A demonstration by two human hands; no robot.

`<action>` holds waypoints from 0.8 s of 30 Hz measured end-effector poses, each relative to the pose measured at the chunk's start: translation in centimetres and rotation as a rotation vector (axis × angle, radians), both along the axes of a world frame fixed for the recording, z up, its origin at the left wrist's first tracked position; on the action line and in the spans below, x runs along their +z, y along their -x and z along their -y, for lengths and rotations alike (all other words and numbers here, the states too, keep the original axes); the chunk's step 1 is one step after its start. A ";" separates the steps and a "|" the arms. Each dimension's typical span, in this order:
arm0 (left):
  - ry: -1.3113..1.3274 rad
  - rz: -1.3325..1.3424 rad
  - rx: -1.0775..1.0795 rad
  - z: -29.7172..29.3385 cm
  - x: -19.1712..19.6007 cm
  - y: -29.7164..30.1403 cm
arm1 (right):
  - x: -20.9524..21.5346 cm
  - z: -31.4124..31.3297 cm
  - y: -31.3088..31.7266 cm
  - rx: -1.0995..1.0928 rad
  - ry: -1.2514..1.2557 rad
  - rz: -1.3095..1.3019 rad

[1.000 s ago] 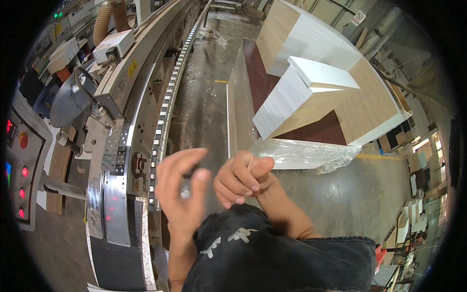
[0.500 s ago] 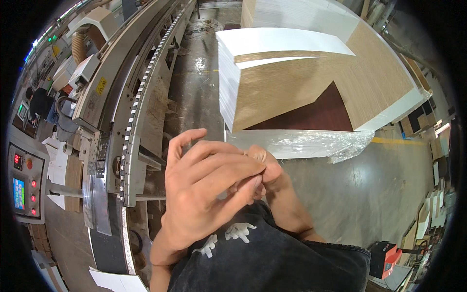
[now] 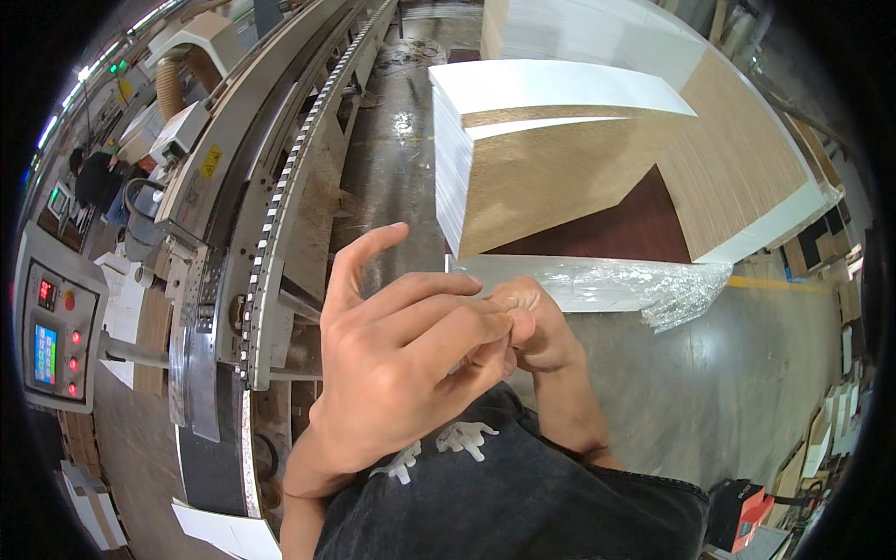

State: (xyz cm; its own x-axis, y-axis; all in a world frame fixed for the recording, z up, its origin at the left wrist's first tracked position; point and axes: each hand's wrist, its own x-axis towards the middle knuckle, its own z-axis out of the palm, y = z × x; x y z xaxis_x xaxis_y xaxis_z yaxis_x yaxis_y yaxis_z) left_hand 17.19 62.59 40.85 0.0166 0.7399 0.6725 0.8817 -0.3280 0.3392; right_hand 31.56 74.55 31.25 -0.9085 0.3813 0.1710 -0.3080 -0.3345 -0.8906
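In front of my dark shirt, my two hands meet in the middle of the view. My left hand (image 3: 397,359) shows its back, with the thumb and forefinger pinched against the fingers of my right hand and the little finger lifted away. My right hand (image 3: 543,327) is curled, its fingers bunched where the left fingertips touch them. Whatever lies between the fingertips, if anything, is hidden or too small to make out. Both hands are held in the air, nearer to me than the stacked boards (image 3: 541,182).
A long machine (image 3: 299,177) with a toothed track runs along the left, its control panel (image 3: 61,327) with a lit screen at the near end. Plastic film (image 3: 597,285) wraps the pallet base under the boards. A red-and-black box (image 3: 742,513) sits lower right. Another person (image 3: 98,182) is far left.
The surroundings have shifted slightly to the right in the view. My left little finger is raised higher, and my right hand has moved a little right; the fingertips still meet.
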 end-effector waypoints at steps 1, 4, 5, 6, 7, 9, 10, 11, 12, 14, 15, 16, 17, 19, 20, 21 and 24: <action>-0.017 0.001 0.008 0.3 -0.1 0.5 | 0.0 0.3 0.6 -0.013 -0.009 -0.005; -0.064 0.012 0.038 1.1 -0.6 2.1 | 0.5 1.3 2.2 -0.049 -0.031 0.002; -0.078 0.024 0.045 1.3 -0.8 2.5 | 0.3 1.6 2.7 -0.047 -0.023 -0.012; -0.091 0.036 0.051 1.6 -0.9 3.0 | -0.3 1.8 3.3 -0.046 -0.015 -0.027; -0.093 0.042 0.049 1.8 -0.9 3.6 | -0.6 2.0 3.8 -0.045 -0.006 -0.041; -0.096 0.060 0.046 2.4 -1.0 4.7 | -0.8 2.4 4.8 -0.027 -0.020 -0.038; -0.092 0.077 0.041 2.7 -1.0 5.2 | -0.7 2.5 5.3 -0.019 -0.027 -0.037; -0.088 0.094 0.036 3.0 -1.0 5.7 | -0.6 2.8 5.8 -0.028 -0.031 -0.037; -0.084 0.111 0.031 3.3 -1.1 6.2 | -0.6 3.2 6.3 -0.036 -0.034 -0.037; -0.064 0.176 0.000 3.8 -1.3 7.2 | -0.7 3.6 7.0 -0.037 -0.043 -0.040; -0.055 0.208 -0.017 4.0 -1.5 7.6 | -1.0 3.7 7.3 -0.029 -0.048 -0.042; -0.043 0.259 -0.036 4.2 -1.7 8.1 | -1.0 3.7 7.6 -0.020 -0.052 -0.044; -0.032 0.310 -0.055 4.3 -1.9 8.4 | -0.8 3.7 7.8 0.025 -0.040 -0.032; -0.011 0.384 -0.088 4.7 -2.3 9.2 | -0.2 3.9 8.2 0.096 -0.020 -0.007; 0.003 0.407 -0.101 5.0 -2.4 9.5 | 0.2 4.1 8.4 0.121 -0.011 0.004; 0.017 0.431 -0.114 5.3 -2.5 9.8 | 0.8 4.5 8.7 0.124 -0.006 0.015; 0.003 0.434 -0.119 5.9 -2.5 10.4 | 0.9 4.8 9.5 0.149 0.011 -0.009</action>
